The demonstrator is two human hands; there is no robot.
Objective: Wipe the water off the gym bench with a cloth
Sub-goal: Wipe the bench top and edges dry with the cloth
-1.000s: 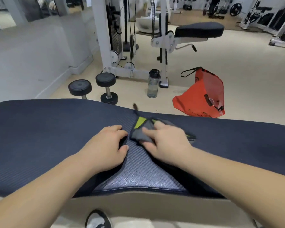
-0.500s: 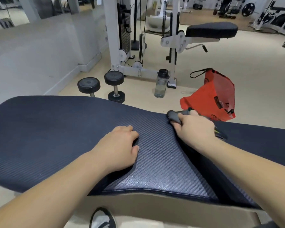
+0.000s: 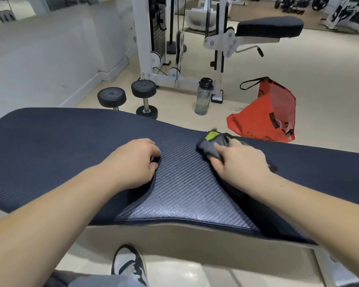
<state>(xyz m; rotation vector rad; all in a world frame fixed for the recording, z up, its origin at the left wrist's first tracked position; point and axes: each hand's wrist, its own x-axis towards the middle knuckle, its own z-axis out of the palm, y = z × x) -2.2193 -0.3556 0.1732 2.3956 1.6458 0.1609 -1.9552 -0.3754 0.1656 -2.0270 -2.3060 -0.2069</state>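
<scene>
The dark blue padded gym bench (image 3: 187,195) runs across the view, with a carbon-weave panel in its middle. My right hand (image 3: 239,162) presses a bunched grey cloth with a yellow-green patch (image 3: 211,141) onto the far right part of that panel. My left hand (image 3: 135,162) rests on the bench to the left of the panel, its fingers curled over the edge of a darker pad layer. No water drops can be made out on the surface.
Behind the bench on the floor stand two black dumbbells (image 3: 144,94), a clear water bottle (image 3: 204,96) and an orange bag (image 3: 265,117). A white cable machine (image 3: 153,38) with a black seat pad (image 3: 269,27) is farther back. My shoe (image 3: 129,264) shows below the bench.
My right hand swept the cloth from the panel's middle to the far right edge, then came back a little toward the middle. The left hand stayed in place.
</scene>
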